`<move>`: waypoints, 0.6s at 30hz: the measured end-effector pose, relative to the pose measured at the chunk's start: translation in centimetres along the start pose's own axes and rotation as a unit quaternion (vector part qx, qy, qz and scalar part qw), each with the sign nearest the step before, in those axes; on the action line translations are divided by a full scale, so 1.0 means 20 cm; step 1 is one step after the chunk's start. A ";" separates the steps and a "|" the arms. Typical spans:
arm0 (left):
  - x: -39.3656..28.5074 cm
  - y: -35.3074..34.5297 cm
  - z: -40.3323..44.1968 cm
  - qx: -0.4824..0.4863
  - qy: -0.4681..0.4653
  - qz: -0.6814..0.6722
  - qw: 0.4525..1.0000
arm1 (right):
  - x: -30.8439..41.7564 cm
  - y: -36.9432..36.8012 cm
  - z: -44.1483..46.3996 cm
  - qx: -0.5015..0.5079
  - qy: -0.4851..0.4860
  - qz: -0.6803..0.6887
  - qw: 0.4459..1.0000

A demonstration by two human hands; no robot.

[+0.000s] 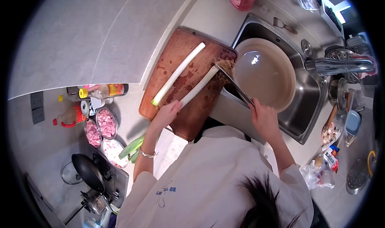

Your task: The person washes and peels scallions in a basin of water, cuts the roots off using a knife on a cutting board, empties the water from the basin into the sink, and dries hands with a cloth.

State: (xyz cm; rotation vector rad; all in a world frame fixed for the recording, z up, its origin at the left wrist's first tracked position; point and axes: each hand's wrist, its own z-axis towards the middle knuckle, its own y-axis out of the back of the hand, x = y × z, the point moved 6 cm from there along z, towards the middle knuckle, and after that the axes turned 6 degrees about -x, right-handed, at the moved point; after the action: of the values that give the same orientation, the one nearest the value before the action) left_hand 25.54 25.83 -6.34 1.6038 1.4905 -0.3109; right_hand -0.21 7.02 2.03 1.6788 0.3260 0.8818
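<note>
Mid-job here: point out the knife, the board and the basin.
Knife (236,86): head view, on the blade.
Board (192,78): head view, on its bare middle.
Basin (292,76): head view, on the rim.

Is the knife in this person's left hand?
No, the right hand grips the knife, while the left hand holds a leek.

Bright blue-white window (343,7): overexposed, upper right.
Round beige basin (292,81): hard white glare on the water (260,87) inside.
Bent chrome faucet (335,66): bright highlights along the metal.
Pale pink-and-white diced food (114,151): nearly burnt out.
Long white leek stalks (179,73): well exposed, edges legible.
Smooth grey panel (76,47): evenly lit; seam bowed by wide-angle distortion.
Round black wok (88,172): dark, little surface detail.
Frame border: circular black vignette, corners lost; small objects at far right rendered soft.
</note>
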 end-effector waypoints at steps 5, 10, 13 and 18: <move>-0.04 0.03 0.01 0.005 0.004 0.013 1.000 | 0.01 0.06 0.06 0.065 -0.002 -0.018 0.998; -0.01 0.06 0.04 0.006 -0.017 0.034 0.999 | 0.00 0.08 0.13 0.104 -0.007 0.005 0.995; -0.02 0.06 0.02 0.021 0.048 -0.019 0.998 | 0.01 0.07 0.17 0.116 -0.017 0.008 0.993; -0.03 0.04 0.00 0.058 0.095 -0.118 0.987 | 0.01 0.05 0.19 0.124 -0.026 0.003 0.992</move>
State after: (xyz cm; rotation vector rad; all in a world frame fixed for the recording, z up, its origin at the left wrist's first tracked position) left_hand 26.01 25.51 -5.60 1.5835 1.8446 -0.3922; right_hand 2.20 4.12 2.84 1.9302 0.4080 0.8256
